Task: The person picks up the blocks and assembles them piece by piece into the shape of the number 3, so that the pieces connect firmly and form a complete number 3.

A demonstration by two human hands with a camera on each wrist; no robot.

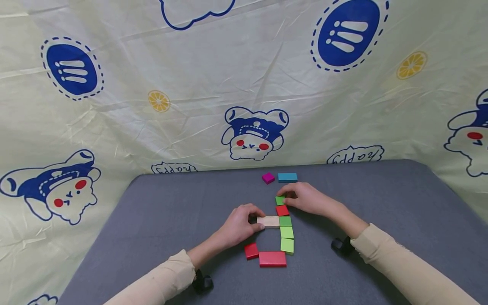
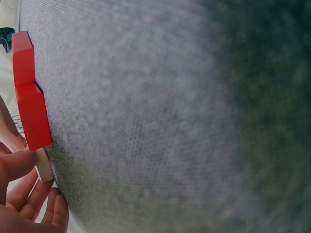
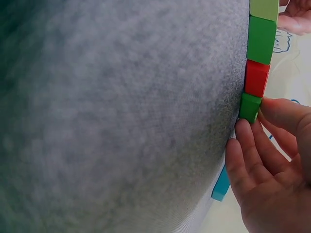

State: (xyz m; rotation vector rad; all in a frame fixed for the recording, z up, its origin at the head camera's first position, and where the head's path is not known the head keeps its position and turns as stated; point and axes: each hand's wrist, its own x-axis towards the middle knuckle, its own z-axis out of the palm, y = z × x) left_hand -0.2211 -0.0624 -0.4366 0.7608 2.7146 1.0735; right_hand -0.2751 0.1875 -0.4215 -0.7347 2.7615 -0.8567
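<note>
A: Taking the pale wooden block (image 1: pixel 270 222) as landmark, what lies leftmost?

B: Far left and behind it, the hanging cloth (image 1: pixel 198 76) carries a capped bear print (image 1: pixel 42 186) and a blue badge (image 1: pixel 72 70) with white strokes. Next comes a "happy" (image 1: pixel 174 168) inside an outlined bubble.

A: The left hand (image 1: pixel 238 224)?

B: At the landmark's left end, thumb and fingers parted just enough to pinch it, hiding that end a little.

A: Anything on the near side?

B: A small red block (image 1: pixel 251 251) near-left, then a large red block (image 1: pixel 272 259), between landmark and person.

A: Rightward?

B: A green block (image 1: pixel 285 221) meets its right end, with two lime blocks (image 1: pixel 286 232) running nearer. Beyond the landmark come a red square (image 1: pixel 282 210) and a small green block (image 1: pixel 280 201); farther back, a magenta block (image 1: pixel 268 178) and a blue block (image 1: pixel 287 177).

A: The right hand (image 1: pixel 309 198)?

B: Beyond and right of the landmark, thumb and fingers nearly together, pinching the small green block and partly covering it.

A: More writing?

B: Another "happy" print (image 1: pixel 356 155), behind and right.
</note>
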